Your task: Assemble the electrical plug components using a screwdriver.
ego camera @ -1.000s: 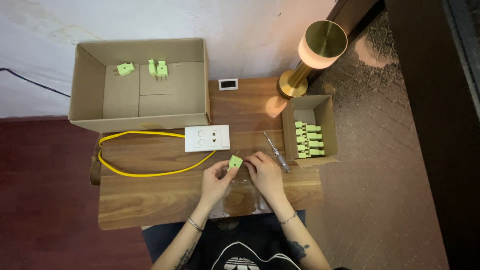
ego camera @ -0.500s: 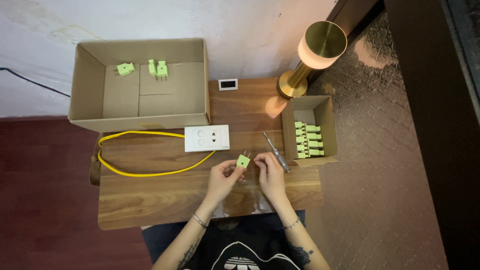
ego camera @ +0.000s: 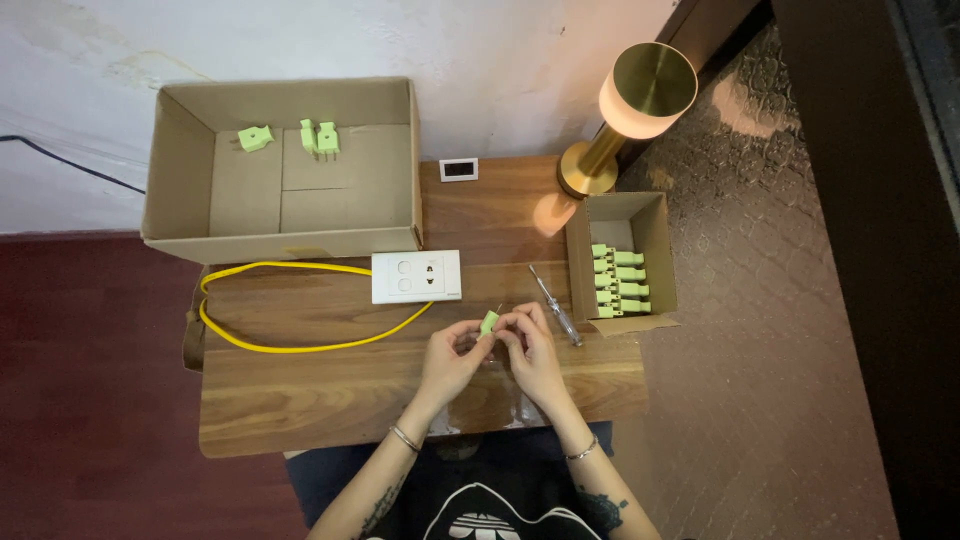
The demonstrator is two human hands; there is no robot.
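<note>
Both hands – left hand (ego camera: 452, 352) & right hand (ego camera: 530, 345) – pinch a green plug (ego camera: 489, 323) betw. fingertips, seemingly above the wooden table (ego camera: 300, 400).

One head-worn view — looking straight down from well above the wooden table (ego camera: 330, 400) and floor.

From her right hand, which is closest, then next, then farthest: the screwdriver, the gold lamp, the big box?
Measured from the right hand:
1. Screwdriver, just to its right on the table.
2. Gold lamp, up at the table's back right.
3. Big cardboard box, far back left.
</note>
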